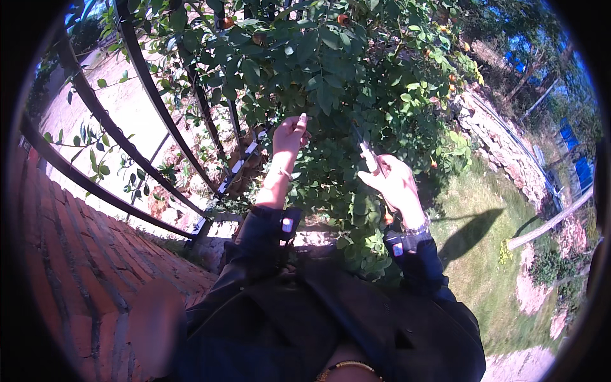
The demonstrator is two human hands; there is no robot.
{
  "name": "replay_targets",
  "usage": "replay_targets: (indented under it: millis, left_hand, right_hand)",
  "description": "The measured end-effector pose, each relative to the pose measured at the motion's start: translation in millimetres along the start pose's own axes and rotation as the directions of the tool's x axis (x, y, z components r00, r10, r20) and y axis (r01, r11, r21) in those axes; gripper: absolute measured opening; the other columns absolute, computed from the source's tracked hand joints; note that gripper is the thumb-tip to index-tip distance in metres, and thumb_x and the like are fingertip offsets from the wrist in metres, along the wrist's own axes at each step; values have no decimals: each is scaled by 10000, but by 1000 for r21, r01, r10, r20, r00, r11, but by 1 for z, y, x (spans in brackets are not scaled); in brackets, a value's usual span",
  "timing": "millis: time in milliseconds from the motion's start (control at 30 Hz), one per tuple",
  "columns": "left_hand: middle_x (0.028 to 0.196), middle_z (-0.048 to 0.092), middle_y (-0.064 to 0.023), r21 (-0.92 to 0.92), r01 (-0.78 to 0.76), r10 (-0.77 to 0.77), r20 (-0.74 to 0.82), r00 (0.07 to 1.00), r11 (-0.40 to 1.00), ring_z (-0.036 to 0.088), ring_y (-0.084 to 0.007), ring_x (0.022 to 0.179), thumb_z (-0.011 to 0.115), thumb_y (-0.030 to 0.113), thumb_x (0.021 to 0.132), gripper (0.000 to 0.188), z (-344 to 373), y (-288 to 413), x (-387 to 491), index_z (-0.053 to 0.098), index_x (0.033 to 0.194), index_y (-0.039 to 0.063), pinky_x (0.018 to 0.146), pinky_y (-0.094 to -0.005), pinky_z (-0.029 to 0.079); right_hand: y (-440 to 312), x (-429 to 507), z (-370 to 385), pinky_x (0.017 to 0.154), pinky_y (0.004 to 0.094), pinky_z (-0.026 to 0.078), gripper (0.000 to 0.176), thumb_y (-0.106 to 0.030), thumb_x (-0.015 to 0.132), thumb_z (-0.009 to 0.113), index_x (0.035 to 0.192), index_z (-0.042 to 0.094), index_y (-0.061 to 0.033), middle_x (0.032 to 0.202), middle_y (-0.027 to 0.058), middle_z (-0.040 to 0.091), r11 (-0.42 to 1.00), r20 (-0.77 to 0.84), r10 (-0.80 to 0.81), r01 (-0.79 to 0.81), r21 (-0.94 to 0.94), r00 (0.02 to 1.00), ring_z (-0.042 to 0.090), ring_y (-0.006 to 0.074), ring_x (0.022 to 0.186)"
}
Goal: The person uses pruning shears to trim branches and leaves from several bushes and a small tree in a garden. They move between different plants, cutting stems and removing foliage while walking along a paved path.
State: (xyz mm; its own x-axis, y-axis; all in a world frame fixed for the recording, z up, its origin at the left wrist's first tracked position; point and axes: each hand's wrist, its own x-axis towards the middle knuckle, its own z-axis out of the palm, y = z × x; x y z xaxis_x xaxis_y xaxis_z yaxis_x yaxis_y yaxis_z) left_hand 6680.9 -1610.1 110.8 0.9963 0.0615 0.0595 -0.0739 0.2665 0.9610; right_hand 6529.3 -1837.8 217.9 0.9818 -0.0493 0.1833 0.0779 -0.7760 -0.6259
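In front of me a dense leafy shrub [329,86] bears small orange fruits resembling rose hips. My left hand [290,134] is raised against its foliage, with thumb and forefinger brought together. A thin dark bit shows at those fingertips, too small to identify. To the right, my right hand [394,179] grips a pair of slim cutting snips [366,152]. Their narrow blades point up and away into the leaves, where the tips are hard to make out. An orange fruit [388,218] hangs just below my right palm, near the wrist.
Dark metal fence bars [152,90] curve along the left, with shoots growing through them. A red brick wall [95,258] rises at lower left. On the right are grass [482,258], a stone wall [506,153] and a wooden pole [549,219]. A blurred reddish shape [157,324] blocks part of the lower left.
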Motion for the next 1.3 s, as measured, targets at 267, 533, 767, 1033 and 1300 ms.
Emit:
replay_targets:
  millis: [267,533,767,1033,1300]
  left_hand:
    - [661,542,60,-106,68,-50,164,985,992,458,-35,537,652,210,1012,155,-40,-63,-20,659,918,87,499,-198,356]
    - [653,576,34,-28,75,-71,108,992,997,430,-26,512,672,156,988,92,-37,-77,-5,684,957,71,474,-201,301]
    - [775,636,57,38,144,-147,105,983,989,479,-29,562,680,210,987,121,-21,-75,-12,685,943,97,491,-194,391]
    - [686,562,53,-16,-31,31,36,999,999,474,-33,554,659,275,1015,229,-16,0,-15,714,1005,52,505,-202,357]
    - [685,607,21,-59,-198,202,90,975,978,559,-46,611,595,504,1009,482,27,101,-32,731,1025,42,582,-201,442]
  right_hand:
    - [-4,22,13,724,353,426,399,-343,652,749,936,637,-85,843,25,563,527,-126,-760,492,-693,638,560,208,814]
    - [-24,-3,1,774,342,418,398,-268,601,776,932,611,-123,862,-11,544,457,6,-735,503,-734,678,541,194,881]
    - [-19,-19,-14,784,343,420,391,-244,599,740,927,582,-102,875,14,531,482,13,-666,443,-756,746,541,212,892]
    - [-34,21,-49,816,408,523,506,-299,661,815,1090,672,-74,945,85,639,842,-169,-424,318,-435,890,641,291,927]
    - [-49,56,-65,883,432,540,576,-449,760,801,1164,690,-53,1057,141,699,923,-192,-225,146,-357,955,676,323,1027]
